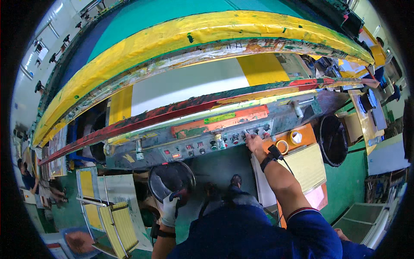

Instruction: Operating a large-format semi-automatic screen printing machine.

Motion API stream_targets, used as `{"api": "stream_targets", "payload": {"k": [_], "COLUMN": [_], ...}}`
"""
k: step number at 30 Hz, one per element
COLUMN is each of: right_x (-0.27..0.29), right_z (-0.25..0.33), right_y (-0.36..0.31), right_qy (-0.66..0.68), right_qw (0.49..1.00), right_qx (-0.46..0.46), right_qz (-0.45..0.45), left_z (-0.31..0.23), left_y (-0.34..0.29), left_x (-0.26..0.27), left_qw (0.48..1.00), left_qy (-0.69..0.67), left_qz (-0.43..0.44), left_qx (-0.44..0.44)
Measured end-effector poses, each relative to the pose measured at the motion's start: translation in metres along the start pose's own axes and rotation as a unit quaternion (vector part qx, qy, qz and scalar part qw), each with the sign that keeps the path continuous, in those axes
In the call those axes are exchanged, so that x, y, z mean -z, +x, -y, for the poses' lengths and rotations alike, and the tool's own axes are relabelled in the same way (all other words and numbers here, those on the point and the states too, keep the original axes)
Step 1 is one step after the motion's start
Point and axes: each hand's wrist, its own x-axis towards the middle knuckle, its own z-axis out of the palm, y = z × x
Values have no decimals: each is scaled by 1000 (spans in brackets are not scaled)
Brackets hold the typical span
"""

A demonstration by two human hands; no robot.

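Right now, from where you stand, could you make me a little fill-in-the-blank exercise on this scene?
The white glove is on the person's ____ hand.
The right hand is at the control panel.
The strap on that wrist is coloured ____.
The floor is coloured ____.
Missing words: left; black; green.

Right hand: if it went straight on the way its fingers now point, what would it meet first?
Most likely the grey control panel: the right hand is right at its knobs, though whether it already touches them is unclear.
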Motion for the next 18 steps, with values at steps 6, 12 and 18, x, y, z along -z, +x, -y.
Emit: {"api": "stream_targets", "payload": {"k": [6, 12, 18], "right_x": [-8, 6, 12], "right_z": [-7, 52, 51], "right_y": [-5, -30, -33], "right_qy": [1, -82, -163], "right_qw": [998, 992, 953], "right_qx": [37, 33, 201], "right_qz": [-53, -89, -157], "left_z": [-24, -18, -27], "left_y": [-12, -9, -12], "left_x": [-11, -5, -9], "left_qw": [999, 999, 1000], "left_qy": [-23, -10, -11], "left_qz": [-12, -12, -4], "left_qx": [41, 39, 26]}}
